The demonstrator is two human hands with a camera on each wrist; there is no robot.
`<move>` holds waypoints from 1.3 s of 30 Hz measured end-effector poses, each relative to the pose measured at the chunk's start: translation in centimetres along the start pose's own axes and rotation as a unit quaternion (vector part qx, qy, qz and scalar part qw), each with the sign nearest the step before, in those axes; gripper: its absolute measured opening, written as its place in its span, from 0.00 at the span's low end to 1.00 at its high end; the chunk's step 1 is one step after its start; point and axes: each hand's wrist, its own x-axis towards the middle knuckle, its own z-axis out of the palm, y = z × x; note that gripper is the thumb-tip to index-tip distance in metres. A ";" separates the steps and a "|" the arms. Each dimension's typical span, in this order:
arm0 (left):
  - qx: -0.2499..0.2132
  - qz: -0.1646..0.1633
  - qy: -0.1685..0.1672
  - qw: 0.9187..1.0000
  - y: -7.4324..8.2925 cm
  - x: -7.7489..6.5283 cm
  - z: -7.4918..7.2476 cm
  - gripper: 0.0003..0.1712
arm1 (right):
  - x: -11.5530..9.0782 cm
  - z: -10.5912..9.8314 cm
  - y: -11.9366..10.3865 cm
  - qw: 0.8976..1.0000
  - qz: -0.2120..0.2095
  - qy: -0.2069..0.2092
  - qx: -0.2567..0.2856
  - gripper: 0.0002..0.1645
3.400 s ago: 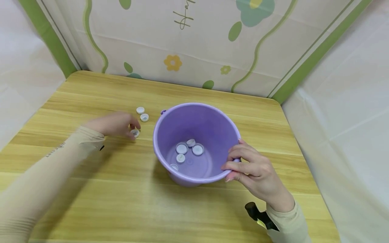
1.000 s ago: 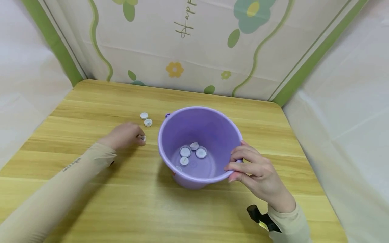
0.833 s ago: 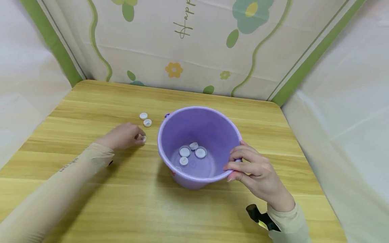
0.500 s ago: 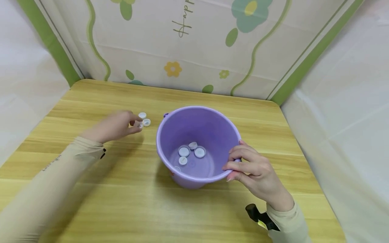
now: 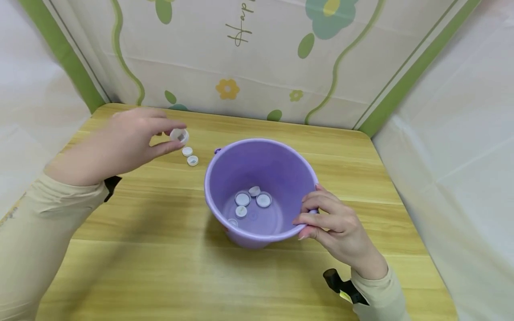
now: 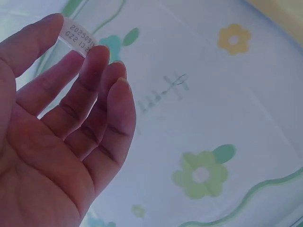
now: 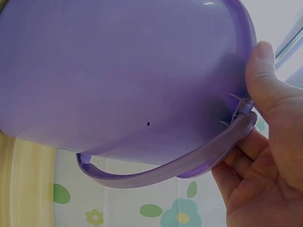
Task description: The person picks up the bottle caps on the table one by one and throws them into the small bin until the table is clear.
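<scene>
In the head view my left hand pinches a white bottle cap between thumb and fingers, raised over the far left of the table. Printed characters run along the side of that bottle cap in the left wrist view. Two more white caps lie on the table just below it. A purple bucket stands mid-table, with several white caps on its bottom. My right hand grips the bucket's right rim, thumb outside and fingers over the edge. The right wrist view shows the bucket's handle hanging beside that hand.
The wooden table reaches back to a flower-printed cloth. White sheeting hangs at the right side. A black strap mount sits on the right wrist.
My left hand took hold of the cap left of the bucket, then lifted it up and away from the table. The right hand and bucket have hardly moved.
</scene>
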 end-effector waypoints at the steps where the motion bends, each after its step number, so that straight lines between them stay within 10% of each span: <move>1: 0.005 0.008 0.009 1.000 0.2 0.2 -0.5 0.18 | 0.0 0.0 0.0 1.000 -0.001 0.000 0.001 0.13; 12: 0.005 0.067 -0.004 0.998 2.7 2.5 -2.5 0.18 | -0.1 0.0 0.2 1.000 0.000 0.001 0.005 0.14; 39: -0.040 0.126 -0.132 0.982 6.7 5.9 -0.4 0.14 | 0.0 0.0 0.2 1.000 -0.007 0.002 0.006 0.13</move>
